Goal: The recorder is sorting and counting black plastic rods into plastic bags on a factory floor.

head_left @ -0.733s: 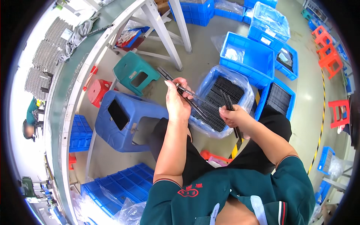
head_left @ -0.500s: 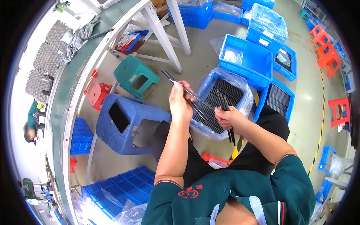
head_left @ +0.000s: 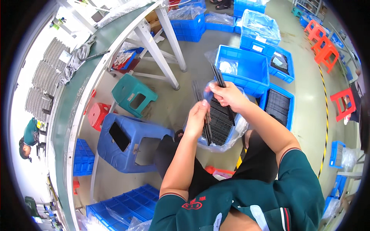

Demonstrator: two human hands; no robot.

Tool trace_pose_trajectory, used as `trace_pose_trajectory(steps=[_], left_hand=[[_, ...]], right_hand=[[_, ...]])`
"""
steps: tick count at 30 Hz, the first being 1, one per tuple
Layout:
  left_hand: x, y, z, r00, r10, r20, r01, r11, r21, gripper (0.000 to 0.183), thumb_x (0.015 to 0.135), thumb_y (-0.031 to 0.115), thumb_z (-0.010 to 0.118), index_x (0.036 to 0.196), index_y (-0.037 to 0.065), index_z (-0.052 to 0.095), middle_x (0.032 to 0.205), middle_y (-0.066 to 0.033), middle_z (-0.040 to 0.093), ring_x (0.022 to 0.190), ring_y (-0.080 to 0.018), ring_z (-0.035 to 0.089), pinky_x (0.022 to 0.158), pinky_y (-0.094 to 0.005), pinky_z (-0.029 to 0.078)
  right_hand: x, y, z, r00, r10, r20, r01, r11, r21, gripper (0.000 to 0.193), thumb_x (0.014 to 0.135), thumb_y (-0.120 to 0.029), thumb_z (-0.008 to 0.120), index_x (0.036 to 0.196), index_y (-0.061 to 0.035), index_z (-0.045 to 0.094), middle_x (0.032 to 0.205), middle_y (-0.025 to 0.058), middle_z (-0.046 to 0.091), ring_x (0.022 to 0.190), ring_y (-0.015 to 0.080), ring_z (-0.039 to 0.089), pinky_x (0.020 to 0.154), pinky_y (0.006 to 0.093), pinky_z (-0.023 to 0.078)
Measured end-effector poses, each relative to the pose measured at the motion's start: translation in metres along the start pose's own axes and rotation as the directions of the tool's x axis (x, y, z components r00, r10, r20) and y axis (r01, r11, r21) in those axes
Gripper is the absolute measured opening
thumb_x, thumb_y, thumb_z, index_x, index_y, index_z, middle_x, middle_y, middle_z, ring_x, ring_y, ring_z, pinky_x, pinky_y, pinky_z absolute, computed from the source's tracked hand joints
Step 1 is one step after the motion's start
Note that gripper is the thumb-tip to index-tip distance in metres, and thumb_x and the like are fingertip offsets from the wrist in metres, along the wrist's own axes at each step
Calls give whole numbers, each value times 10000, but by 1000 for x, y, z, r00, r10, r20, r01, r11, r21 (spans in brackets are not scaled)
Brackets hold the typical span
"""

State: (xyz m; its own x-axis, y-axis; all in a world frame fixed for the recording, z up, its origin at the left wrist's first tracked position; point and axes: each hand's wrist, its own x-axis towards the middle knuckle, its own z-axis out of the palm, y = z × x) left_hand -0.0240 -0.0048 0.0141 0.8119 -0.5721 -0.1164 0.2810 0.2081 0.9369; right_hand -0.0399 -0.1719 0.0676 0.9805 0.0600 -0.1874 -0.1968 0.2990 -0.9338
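Observation:
My left hand (head_left: 197,117) is closed around a few thin black strips (head_left: 208,134), whose upper ends look smeared by motion. Higher and to the right, my right hand (head_left: 230,96) grips a small bunch of black strips (head_left: 219,75), held steeply with the lower ends pointing toward me. Both hands are close together above a blue bin lined with a clear plastic bag (head_left: 242,125). Rows of similar black strips (head_left: 223,125) lie inside it, partly hidden by my hands. How many strips each hand has cannot be made out.
An open blue crate (head_left: 246,79) stands beyond the bin; another crate (head_left: 287,119) of black strips is at its right. A blue stool (head_left: 125,154) with a phone (head_left: 119,136), a green stool (head_left: 133,92) and a workbench (head_left: 83,92) are leftward. Red stools (head_left: 343,103) stand far right.
My right hand has moved up and away from me with its strips. My left hand has come lower, its strips turned steeper. The view has shifted slightly.

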Motion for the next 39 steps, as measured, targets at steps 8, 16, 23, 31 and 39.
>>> trace_pose_trajectory(steps=[8,16,23,31,39], left_hand=[[-2,-13,16,989,-132,61,128,990,65,343,941,393,465,785,92,514,629,46,429,530,-52,395,479,-213,310],[-17,-10,25,890,-305,339,356,929,-99,346,933,380,484,767,79,449,623,32,321,564,-82,293,521,-229,291],[-9,9,3,979,-139,148,184,918,-352,365,938,391,455,820,48,486,779,-22,428,603,-107,362,550,-250,345],[1,18,-32,998,-23,-51,-14,778,-628,368,896,439,508,919,72,500,757,1,384,595,-89,327,541,-225,319],[0,18,-28,998,-8,-69,-38,767,-641,373,894,432,525,900,59,530,769,-9,456,579,-98,374,538,-249,348]], right_hand=[[6,23,1,980,35,-197,-41,999,-28,259,863,-308,610,746,-82,561,551,-34,457,420,55,345,392,210,244],[46,-21,-87,797,-177,-578,293,949,113,296,871,-313,593,693,-95,501,495,-61,346,382,59,271,375,241,201],[15,-5,-47,964,-8,-265,4,1000,-16,381,868,-434,563,660,-117,529,547,-28,450,408,71,336,391,228,214],[-20,27,9,970,170,174,-140,975,-171,322,907,-287,533,658,-84,511,539,-2,469,437,68,409,429,222,301],[-20,31,25,956,248,159,-205,947,-245,331,897,-307,558,644,-98,513,543,-31,444,444,49,375,410,216,264]])
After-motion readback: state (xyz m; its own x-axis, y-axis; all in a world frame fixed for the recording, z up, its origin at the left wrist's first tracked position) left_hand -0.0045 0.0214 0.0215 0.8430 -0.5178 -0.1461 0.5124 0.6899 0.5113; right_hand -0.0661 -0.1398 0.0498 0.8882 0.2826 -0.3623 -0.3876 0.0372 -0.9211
